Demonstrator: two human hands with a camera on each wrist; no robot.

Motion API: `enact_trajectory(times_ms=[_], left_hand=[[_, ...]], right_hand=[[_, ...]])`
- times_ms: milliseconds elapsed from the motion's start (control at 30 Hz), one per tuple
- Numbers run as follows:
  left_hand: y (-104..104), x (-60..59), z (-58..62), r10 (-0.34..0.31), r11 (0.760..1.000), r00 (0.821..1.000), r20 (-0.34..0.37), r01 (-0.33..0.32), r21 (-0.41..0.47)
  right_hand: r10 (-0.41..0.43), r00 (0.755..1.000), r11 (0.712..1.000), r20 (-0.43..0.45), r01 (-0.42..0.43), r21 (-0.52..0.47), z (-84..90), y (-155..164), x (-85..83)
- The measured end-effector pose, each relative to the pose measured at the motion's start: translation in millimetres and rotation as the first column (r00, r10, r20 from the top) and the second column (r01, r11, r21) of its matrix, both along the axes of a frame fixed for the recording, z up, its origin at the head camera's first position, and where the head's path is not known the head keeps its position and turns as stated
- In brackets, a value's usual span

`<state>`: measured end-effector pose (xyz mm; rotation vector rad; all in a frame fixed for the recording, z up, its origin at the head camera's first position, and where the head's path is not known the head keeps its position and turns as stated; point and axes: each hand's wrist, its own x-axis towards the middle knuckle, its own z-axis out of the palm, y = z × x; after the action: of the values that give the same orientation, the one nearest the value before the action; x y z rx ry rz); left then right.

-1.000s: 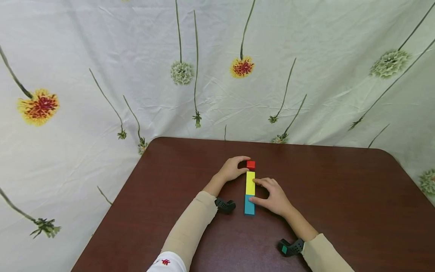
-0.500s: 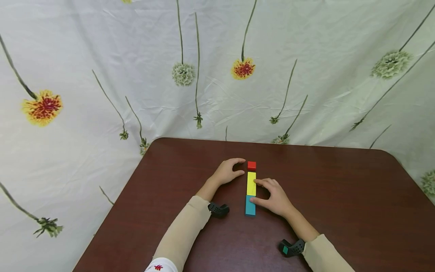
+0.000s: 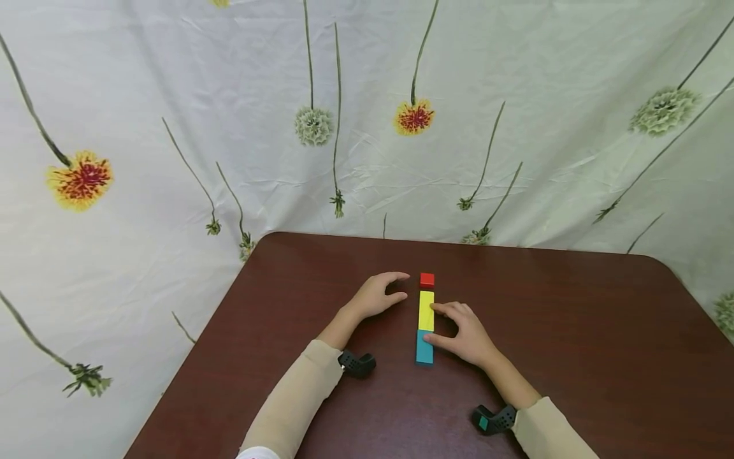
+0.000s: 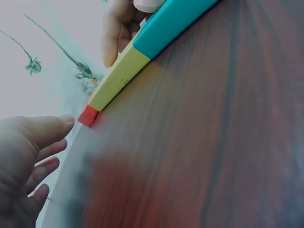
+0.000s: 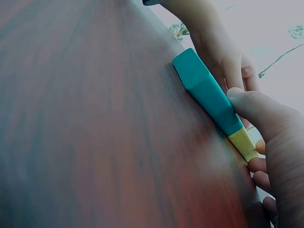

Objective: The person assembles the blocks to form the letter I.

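Three blocks lie in a line on the dark wooden table [image 3: 573, 331]: a small red cube [image 3: 427, 279] farthest away, a long yellow block [image 3: 425, 310], and a teal block [image 3: 424, 347] nearest me. A narrow gap separates the red cube from the yellow block. My left hand [image 3: 400, 286] rests on the table just left of the red cube, fingers loosely curled, holding nothing. My right hand [image 3: 444, 324] lies against the right side of the line, thumb touching the teal block [image 5: 206, 92] and fingertips touching the yellow block [image 5: 243, 142]. The left wrist view shows the red cube [image 4: 88, 115] just beyond my left fingers.
A pale cloth printed with flowers [image 3: 413, 118] hangs behind the table and drapes past its left edge. The table's rounded far corners and left edge [image 3: 229, 287] are in view. Black wrist-camera mounts [image 3: 357, 363] sit at both wrists.
My left hand has let go of the red cube and drawn back to the left, leaving the cube where it was. My right hand has stayed against the yellow and teal blocks.
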<state>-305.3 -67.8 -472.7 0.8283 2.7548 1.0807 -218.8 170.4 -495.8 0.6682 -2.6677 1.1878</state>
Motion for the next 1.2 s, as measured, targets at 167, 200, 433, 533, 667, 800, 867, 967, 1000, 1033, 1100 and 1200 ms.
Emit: enact_trajectory(times_ms=[167, 200, 433, 533, 667, 800, 867, 967, 1000, 1033, 1100, 1200], left_hand=[[-7.3, 4.7, 0.7, -0.003, 1.0, 1.0, -0.013, 0.003, 0.004], [-8.6, 5.8, 1.2, -0.004, 1.0, 1.0, -0.012, 0.004, 0.003], [-18.1, 14.5, 2.9, -0.01, 1.0, 0.999, -0.033, 0.009, -0.019], [-23.0, 19.5, 3.6, -0.011, 1.0, 0.999, -0.045, 0.01, -0.021], [-29.0, 25.1, 2.7, -0.021, 0.999, 0.998, -0.056, 0.019, -0.032], [-33.3, 29.2, 2.3, -0.028, 0.999, 0.997, -0.074, 0.025, -0.035], [-35.6, 31.4, 2.7, -0.031, 0.999, 0.996, -0.083, 0.027, -0.04], [-38.3, 34.8, 3.3, -0.034, 0.999, 0.995, -0.095, 0.03, -0.045], [-39.1, 35.8, 3.3, -0.035, 0.998, 0.994, -0.1, 0.031, -0.046], [-39.9, 36.9, 3.6, -0.035, 0.999, 0.994, -0.103, 0.03, -0.044], [-41.2, 38.9, 3.9, -0.034, 0.999, 0.993, -0.11, 0.03, -0.039], [-44.1, 41.6, 3.7, -0.041, 0.998, 0.993, -0.115, 0.037, -0.043]], right_hand=[[0.003, 1.0, 1.0, -0.011, -0.003, -0.004, 0.0, 0.7, -0.7], [0.002, 1.0, 1.0, -0.013, -0.002, -0.003, -0.1, 0.9, -0.8], [-0.003, 1.0, 1.0, -0.021, 0.003, -0.001, -0.7, 1.0, -0.9], [-0.005, 1.0, 1.0, -0.019, 0.005, 0.0, -0.9, 0.5, -1.0], [-0.004, 1.0, 1.0, -0.014, 0.004, -0.004, -0.9, 0.6, -1.2], [-0.005, 1.0, 1.0, -0.016, 0.005, -0.007, -0.2, 0.8, -1.4], [-0.007, 1.0, 1.0, -0.02, 0.007, -0.007, -0.1, 0.4, -1.4], [-0.005, 1.0, 1.0, -0.02, 0.005, -0.011, 0.5, 0.5, -1.3], [-0.004, 1.0, 1.0, -0.021, 0.003, -0.014, 0.4, 0.8, -1.5], [-0.002, 1.0, 1.0, -0.018, 0.002, -0.019, 0.6, 0.9, -1.6], [-0.003, 1.0, 0.999, -0.002, 0.003, -0.042, 1.7, 1.5, -1.6], [-0.016, 1.0, 0.997, 0.016, 0.017, -0.08, 2.9, 3.3, -1.4]])
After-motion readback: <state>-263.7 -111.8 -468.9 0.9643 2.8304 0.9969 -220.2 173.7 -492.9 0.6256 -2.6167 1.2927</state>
